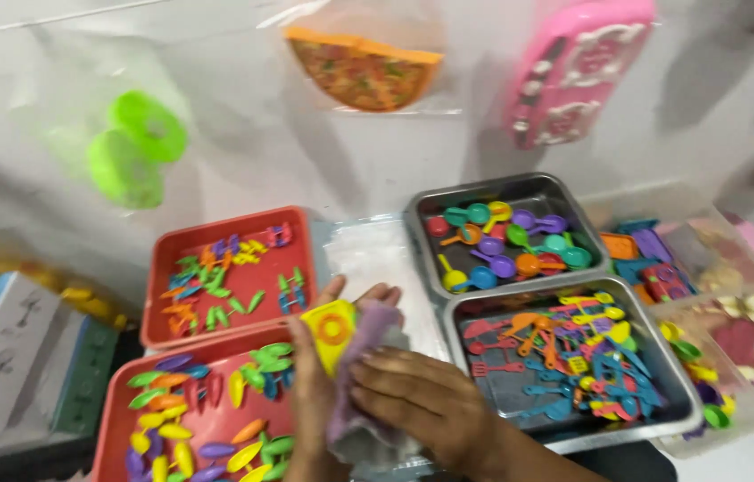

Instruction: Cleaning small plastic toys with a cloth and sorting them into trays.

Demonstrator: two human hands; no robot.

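My left hand holds a small yellow toy piece with an orange ring on its face, together with a lilac-grey cloth. My right hand lies over the cloth and presses it against the left hand, fingers curled on the fabric. Both hands hover between the lower red tray of small coloured toy spoons and the nearer metal tray of toy spatulas and forks.
A second red tray holds small toy cutlery. The far metal tray holds little coloured pans. Clear plastic tubs with more toys stand at the right. On the wall hang bagged toys: green rings, a pizza slice, a pink case. Boxes sit at the left.
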